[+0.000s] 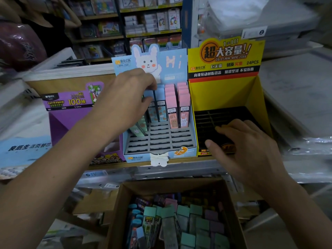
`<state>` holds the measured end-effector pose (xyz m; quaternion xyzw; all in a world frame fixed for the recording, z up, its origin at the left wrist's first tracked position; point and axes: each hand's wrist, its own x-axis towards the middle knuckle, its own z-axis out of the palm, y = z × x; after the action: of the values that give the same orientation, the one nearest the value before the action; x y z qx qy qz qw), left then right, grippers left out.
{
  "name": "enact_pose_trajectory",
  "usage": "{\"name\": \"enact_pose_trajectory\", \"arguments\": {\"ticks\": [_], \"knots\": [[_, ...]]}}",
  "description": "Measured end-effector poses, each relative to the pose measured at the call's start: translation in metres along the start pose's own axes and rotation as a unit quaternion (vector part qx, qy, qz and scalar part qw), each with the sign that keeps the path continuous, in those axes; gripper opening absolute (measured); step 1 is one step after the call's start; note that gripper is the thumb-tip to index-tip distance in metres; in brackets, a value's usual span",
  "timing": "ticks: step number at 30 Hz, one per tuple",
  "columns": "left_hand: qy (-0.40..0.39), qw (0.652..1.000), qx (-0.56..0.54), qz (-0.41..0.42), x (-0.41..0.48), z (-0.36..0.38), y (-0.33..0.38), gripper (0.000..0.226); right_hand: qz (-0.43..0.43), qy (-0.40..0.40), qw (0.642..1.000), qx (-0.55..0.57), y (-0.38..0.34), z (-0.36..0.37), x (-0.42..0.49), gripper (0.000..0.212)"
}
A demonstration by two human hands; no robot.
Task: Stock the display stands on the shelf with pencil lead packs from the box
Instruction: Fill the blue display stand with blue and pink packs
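A light blue rabbit display stand [179,151] sits mid-shelf, its back rows holding blue packs and pink packs [183,105], its front slots bare. My left hand [129,99] reaches into its left back part and pinches a blue lead pack [148,95] by the top. Green packs [139,127] lean in the left column under that hand. My right hand [246,142] hovers with relaxed, spread fingers over the black slotted tray of the yellow display stand [224,90], holding nothing. Below the shelf, the cardboard box [116,209] holds several loose green, purple and blue packs [185,218].
A purple display stand [71,112] stands left of the blue one. A blue printed sheet [25,148] lies at far left. Plastic-wrapped white stacks [305,123] fill the right. Shelves of stationery [152,22] stand behind, and a metal shelf rail [161,171] runs along the front edge.
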<state>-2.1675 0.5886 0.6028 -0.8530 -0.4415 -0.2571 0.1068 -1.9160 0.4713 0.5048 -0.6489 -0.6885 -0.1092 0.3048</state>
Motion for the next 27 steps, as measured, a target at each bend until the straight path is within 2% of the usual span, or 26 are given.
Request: {"name": "enact_pose_trajectory", "arguments": {"ticks": [10,13,17,23,27], "knots": [[-0.007,0.999,0.039,-0.009,-0.008,0.000,0.004,0.032,0.000,-0.003,1.000,-0.006,-0.002,-0.001,0.001,0.048],[-0.001,0.999,0.031,-0.007,-0.013,-0.002,0.006,0.036,-0.001,-0.013,1.000,-0.006,-0.004,-0.006,0.003,0.041],[0.028,1.000,-0.008,0.005,-0.027,-0.011,0.013,0.029,0.010,-0.035,0.998,0.056,-0.006,-0.012,0.004,0.035],[0.058,0.994,-0.083,0.030,-0.067,-0.020,0.034,0.016,-0.034,0.054,0.991,0.120,-0.022,-0.028,-0.014,0.022],[0.029,0.986,-0.163,0.037,-0.108,-0.011,0.045,0.014,-0.062,0.055,0.982,0.170,-0.038,-0.026,-0.043,0.016]]}}
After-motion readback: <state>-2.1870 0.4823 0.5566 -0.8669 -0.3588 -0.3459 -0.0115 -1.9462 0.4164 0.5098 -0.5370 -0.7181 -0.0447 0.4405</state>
